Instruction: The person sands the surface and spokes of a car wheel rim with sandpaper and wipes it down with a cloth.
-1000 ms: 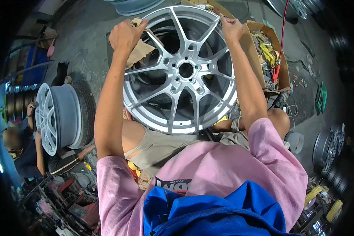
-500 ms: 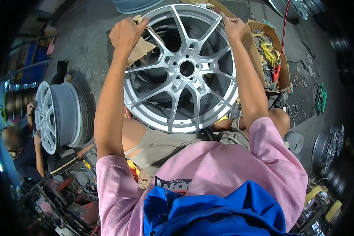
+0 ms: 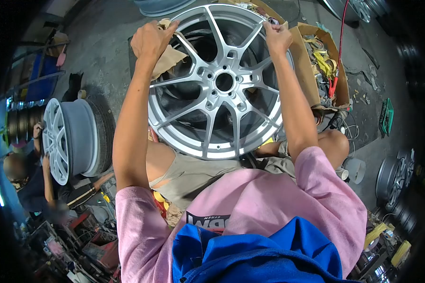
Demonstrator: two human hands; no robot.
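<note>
A silver multi-spoke wheel rim (image 3: pixel 208 111) lies face up before me, above a dark tyre (image 3: pixel 186 87). At its upper left edge, my left hand (image 3: pixel 151 40) is closed on the rim, with a crumpled tan piece (image 3: pixel 165 22) by its thumb and fingers. Below that hand, a tan paper-like sheet (image 3: pixel 169 61) shows beside the spokes. My right hand (image 3: pixel 277 38) is at the upper right, its fingertips pinched together against the outer end of a spoke. Whatever lies between those fingertips is too small to make out.
Right of the wheel stands a cardboard box (image 3: pixel 309 70) of scraps and tape, with a red hose (image 3: pixel 341 47) above it. At left, another person (image 3: pixel 35 174) handles a white wheel (image 3: pixel 56 141). Loose rims (image 3: pixel 393 179) stand at right; tools clutter the lower left.
My right hand has shifted slightly left and down along the rim to the spoke end. My left hand and the wheel keep their places. The other person's lower hand has moved up slightly.
</note>
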